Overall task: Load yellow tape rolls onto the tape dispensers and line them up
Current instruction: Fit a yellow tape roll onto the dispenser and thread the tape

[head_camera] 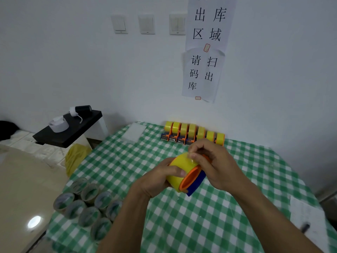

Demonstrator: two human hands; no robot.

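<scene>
Above the middle of the table I hold a yellow tape roll (179,166) that sits on an orange and blue tape dispenser (193,181). My left hand (160,179) grips the roll from the left, thumb across its face. My right hand (213,163) holds the dispenser from the right, and its fingertips pinch at the tape on top of the roll. Several loaded dispensers (193,133) with yellow rolls stand in a row along the wall at the table's far edge.
A green checked cloth (228,207) covers the table. Several clear tape rolls (87,203) stand grouped at its front left corner. A white pad (135,132) lies at the far left, paper with a pen (306,227) at the right edge. A black shelf (69,128) stands to the left.
</scene>
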